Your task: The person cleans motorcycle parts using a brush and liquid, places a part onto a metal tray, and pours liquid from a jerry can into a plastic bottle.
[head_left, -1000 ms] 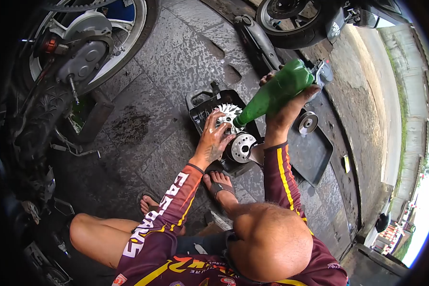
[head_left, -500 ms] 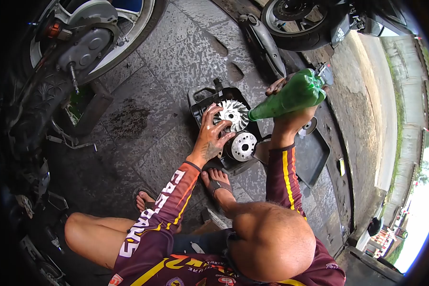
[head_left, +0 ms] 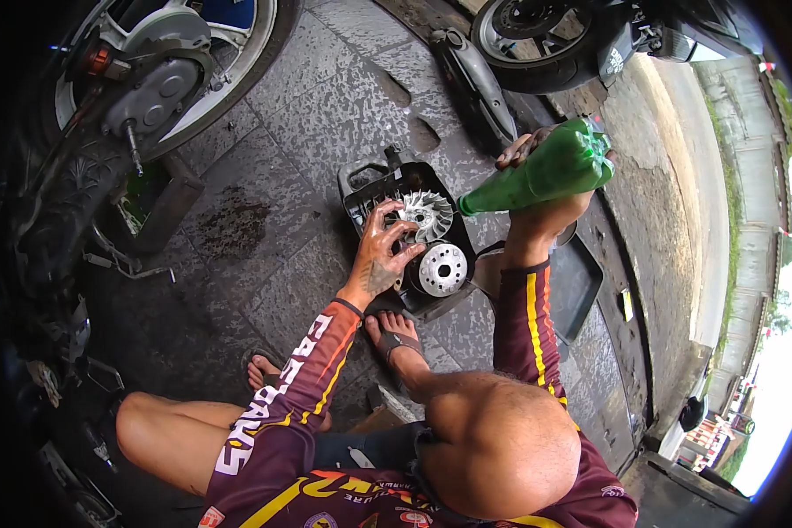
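My left hand (head_left: 380, 257) has its fingers around the near-left edge of a silver finned fan disc (head_left: 425, 216), which it holds over a black tray (head_left: 355, 195). Just below the disc, a round metal part with holes (head_left: 443, 269) rests in the tray. My right hand (head_left: 546, 207) grips a green plastic bottle (head_left: 550, 172), tilted with its neck pointing down and left. The bottle's mouth is close to the right side of the disc, apart from it. The bottle hides part of my right hand.
A motorcycle wheel (head_left: 264, 53) and engine case (head_left: 158, 92) stand at the upper left. Another motorcycle wheel (head_left: 537, 75) is at the top right, beside a long dark part (head_left: 473, 84). A flat grey tray (head_left: 575, 282) lies right of my right forearm.
The bottle in my right hand has moved right, its mouth away from the disc's centre, and its base has swung lower. My left hand keeps hold of the disc.
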A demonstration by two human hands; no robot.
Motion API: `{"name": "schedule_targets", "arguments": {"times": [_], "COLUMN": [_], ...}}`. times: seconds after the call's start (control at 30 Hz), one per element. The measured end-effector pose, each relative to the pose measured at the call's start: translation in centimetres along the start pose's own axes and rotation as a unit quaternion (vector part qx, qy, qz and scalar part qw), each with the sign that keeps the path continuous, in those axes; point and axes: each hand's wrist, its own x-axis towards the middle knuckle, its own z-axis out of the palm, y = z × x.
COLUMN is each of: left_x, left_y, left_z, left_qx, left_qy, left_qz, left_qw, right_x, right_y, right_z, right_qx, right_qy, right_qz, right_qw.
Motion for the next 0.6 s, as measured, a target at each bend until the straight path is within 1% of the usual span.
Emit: {"name": "schedule_targets", "arguments": {"times": [0.07,0.13,0.2,0.27,0.33,0.47,0.53,0.6], "left_x": [0.0,-0.1,-0.3,-0.3,-0.3,-0.3,-0.4,-0.6], "left_y": [0.0,0.0,-0.1,-0.4,-0.4,-0.3,-0.4,-0.4], "left_z": [0.0,-0.1,-0.1,0.0,-0.1,0.2,0.4,0.7], "left_qx": [-0.044,-0.048,-0.052,-0.055,-0.057,-0.051,-0.051,-0.051], "left_qy": [-0.017,-0.021,-0.024,-0.02,-0.018,-0.006,-0.001,0.003], "left_qz": [-0.017,-0.018,-0.019,0.008,0.019,0.051,0.059,0.067], "left_qw": [0.999,0.998,0.998,0.998,0.998,0.997,0.997,0.996], "right_x": [0.0,0.2,0.7,1.1,1.4,2.3,2.7,3.1], "right_y": [0.1,0.2,0.4,0.5,0.5,0.6,0.8,0.7], "right_z": [0.0,-0.2,-0.7,-0.8,-0.5,-0.6,-0.5,-0.2], "right_qx": [0.007,-0.019,-0.024,-0.03,-0.044,-0.028,-0.032,-0.038], "right_qy": [-0.004,0.018,0.018,0.016,0.047,0.042,0.018,0.013], "right_qz": [-0.003,0.006,0.005,0.004,0.003,0.008,-0.03,-0.03], "right_qw": [1.0,1.0,1.0,0.999,0.998,0.999,0.999,0.999]}}
